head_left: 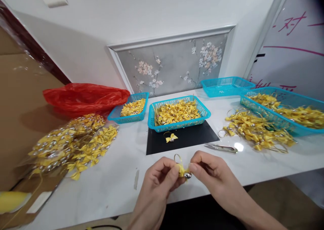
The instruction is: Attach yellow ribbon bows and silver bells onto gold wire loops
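My left hand (163, 177) pinches a yellow bow (181, 170) that has a silver bell and a thin gold loop standing up from it. The thumb and forefinger of my right hand (209, 171) are closed on the bow's right side. Beyond my hands, a single bow (171, 138) with its loop lies on a black mat (157, 146). A blue basket (179, 124) heaped with yellow bows stands over the mat's back part. Small metal snips (221, 148) lie right of the mat.
Loose bows (257, 130) are piled at right, before a large blue basket (280, 118). An empty blue basket (220, 91) stands behind. On the left are a small basket (118, 118), a red bag (83, 98) and bagged bows (58, 144).
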`<act>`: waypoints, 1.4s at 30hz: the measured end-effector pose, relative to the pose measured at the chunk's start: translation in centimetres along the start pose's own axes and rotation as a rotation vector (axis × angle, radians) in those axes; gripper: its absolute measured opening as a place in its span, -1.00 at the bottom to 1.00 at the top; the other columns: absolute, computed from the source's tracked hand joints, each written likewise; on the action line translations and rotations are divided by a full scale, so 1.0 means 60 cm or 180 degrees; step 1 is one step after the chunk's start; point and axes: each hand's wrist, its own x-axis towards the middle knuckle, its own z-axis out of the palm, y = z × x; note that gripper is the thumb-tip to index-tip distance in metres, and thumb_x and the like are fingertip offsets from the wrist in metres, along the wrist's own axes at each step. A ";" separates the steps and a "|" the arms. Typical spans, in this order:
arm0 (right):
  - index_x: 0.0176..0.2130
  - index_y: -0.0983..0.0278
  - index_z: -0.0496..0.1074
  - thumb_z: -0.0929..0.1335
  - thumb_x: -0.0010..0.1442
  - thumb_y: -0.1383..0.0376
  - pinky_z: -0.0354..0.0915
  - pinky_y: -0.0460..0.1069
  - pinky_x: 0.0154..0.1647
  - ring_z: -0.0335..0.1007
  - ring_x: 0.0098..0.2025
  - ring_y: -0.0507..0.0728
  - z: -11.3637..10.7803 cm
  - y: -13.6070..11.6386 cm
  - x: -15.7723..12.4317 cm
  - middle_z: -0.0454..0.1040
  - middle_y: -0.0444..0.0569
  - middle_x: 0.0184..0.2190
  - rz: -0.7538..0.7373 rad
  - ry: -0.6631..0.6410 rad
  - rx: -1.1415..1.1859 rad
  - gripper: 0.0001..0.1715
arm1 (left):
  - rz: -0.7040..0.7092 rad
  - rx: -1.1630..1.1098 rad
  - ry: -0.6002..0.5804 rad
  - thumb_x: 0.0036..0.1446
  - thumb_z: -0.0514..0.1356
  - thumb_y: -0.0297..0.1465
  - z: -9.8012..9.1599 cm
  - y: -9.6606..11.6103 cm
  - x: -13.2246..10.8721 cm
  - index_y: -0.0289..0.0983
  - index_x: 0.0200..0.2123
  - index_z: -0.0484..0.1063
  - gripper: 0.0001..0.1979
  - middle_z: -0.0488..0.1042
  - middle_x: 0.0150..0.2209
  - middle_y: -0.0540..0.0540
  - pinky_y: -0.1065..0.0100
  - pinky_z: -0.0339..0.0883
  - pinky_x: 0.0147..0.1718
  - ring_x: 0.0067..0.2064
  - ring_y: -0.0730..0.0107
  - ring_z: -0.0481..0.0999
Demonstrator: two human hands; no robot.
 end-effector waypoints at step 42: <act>-0.33 0.31 0.43 0.23 0.30 -0.01 0.10 -0.07 -0.52 0.14 -0.57 -0.01 0.015 0.043 -0.036 0.29 -0.15 -0.56 0.0476 0.0314 0.0583 -0.53 | -0.0054 0.0667 -0.0229 0.13 0.26 -0.27 -0.019 0.002 0.001 -0.30 -0.35 0.48 -0.81 0.49 -0.48 0.02 0.51 0.38 -0.42 -0.43 0.52 0.43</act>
